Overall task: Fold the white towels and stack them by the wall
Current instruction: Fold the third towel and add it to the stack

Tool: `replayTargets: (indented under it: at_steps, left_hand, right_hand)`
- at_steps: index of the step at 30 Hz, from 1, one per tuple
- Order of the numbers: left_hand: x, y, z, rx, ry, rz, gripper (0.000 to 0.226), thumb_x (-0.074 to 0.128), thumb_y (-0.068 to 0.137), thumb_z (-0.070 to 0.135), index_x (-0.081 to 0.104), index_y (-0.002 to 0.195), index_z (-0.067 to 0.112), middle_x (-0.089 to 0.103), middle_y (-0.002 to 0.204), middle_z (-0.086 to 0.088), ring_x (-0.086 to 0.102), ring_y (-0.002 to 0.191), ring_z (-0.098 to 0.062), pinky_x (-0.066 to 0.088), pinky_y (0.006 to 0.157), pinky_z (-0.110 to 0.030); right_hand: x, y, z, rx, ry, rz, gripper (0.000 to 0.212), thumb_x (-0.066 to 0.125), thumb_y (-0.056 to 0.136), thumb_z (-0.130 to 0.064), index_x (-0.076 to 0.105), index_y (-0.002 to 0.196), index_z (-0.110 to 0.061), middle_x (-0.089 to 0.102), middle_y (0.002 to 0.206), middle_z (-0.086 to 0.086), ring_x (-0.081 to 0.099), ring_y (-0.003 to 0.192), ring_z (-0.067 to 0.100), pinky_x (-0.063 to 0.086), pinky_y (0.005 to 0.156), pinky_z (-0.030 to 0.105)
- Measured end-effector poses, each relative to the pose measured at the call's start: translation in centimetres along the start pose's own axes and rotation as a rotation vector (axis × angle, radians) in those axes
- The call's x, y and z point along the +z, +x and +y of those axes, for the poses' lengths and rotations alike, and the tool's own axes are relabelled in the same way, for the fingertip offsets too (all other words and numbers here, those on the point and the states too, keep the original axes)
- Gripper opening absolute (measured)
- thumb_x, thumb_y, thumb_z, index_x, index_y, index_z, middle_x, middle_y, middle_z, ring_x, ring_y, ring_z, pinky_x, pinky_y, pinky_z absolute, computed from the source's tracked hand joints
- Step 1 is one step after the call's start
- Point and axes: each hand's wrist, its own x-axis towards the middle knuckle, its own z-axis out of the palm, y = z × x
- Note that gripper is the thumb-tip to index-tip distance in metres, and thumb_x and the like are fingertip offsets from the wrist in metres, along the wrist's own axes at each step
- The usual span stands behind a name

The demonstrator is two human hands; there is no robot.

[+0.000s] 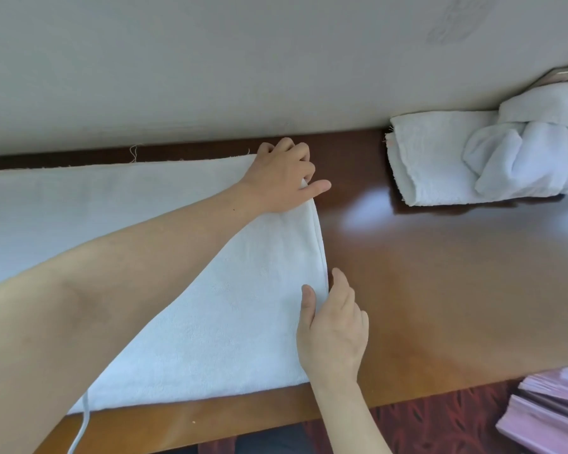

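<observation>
A long white towel [191,290] lies flat on the brown wooden table [440,273], stretching from the left edge to the middle. My left hand [282,178] reaches across it and grips the towel's far right corner near the wall, fingers curled. My right hand [333,326] pinches the towel's right edge near the front, thumb on top of the cloth. A folded white towel [440,158] lies at the back right against the wall, with crumpled white towels [532,149] heaped on it.
A beige wall [243,67] runs along the table's back edge. Pink pleated fabric [551,414] sits at the lower right beyond the table's front edge, above a dark red patterned floor [440,427]. A white cable [82,421] hangs at the lower left.
</observation>
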Motion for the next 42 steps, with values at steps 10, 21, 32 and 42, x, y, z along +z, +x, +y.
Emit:
replayTargets:
  at_steps: [10,21,32,42]
  left_hand:
    - [-4.3,-2.8,-1.9,-0.060,-0.161,0.017,0.077,0.024,0.082,0.077,0.055,0.059,0.011,0.057,0.070,0.003,0.046,0.081,-0.017,0.043,0.073,-0.038]
    - [-11.1,-12.6,-12.5,-0.281,-0.822,0.003,0.070,0.014,0.083,0.070,0.046,0.050,0.017,0.060,0.098,-0.027,0.057,0.099,-0.035,0.039,0.098,-0.043]
    - [-17.5,-24.8,-26.6,-0.307,-0.626,0.148,0.069,0.018,0.079,0.074,0.052,0.079,0.014,0.053,0.074,0.006,0.046,0.085,-0.018,0.039,0.083,-0.037]
    - [-20.5,-33.9,-37.6,-0.083,0.028,0.017,0.080,0.018,0.081,0.079,0.065,0.058,0.017,0.053,0.109,0.008,0.033,0.100,-0.011,0.024,0.082,-0.030]
  right_hand:
    - [-1.9,0.7,-3.7,-0.042,0.058,-0.063,0.063,0.008,0.101,-0.061,0.037,0.068,-0.017,0.041,0.050,-0.004,0.019,0.037,0.009,0.007,0.042,0.021]
    - [-4.8,-5.3,-19.7,-0.121,0.347,-0.405,0.068,-0.004,0.079,-0.070,0.037,0.061,-0.019,0.045,0.054,-0.002,0.048,0.059,0.020,0.034,0.056,0.034]
    - [0.2,-14.4,-36.5,-0.133,0.430,-0.509,0.068,0.000,0.081,-0.070,0.031,0.056,-0.015,0.036,0.050,-0.004,0.037,0.052,0.015,0.027,0.052,0.030]
    - [6.1,-20.6,-47.1,-0.215,0.361,-0.629,0.072,-0.006,0.081,-0.069,0.040,0.062,-0.017,0.050,0.060,-0.004,0.046,0.059,0.014,0.033,0.059,0.034]
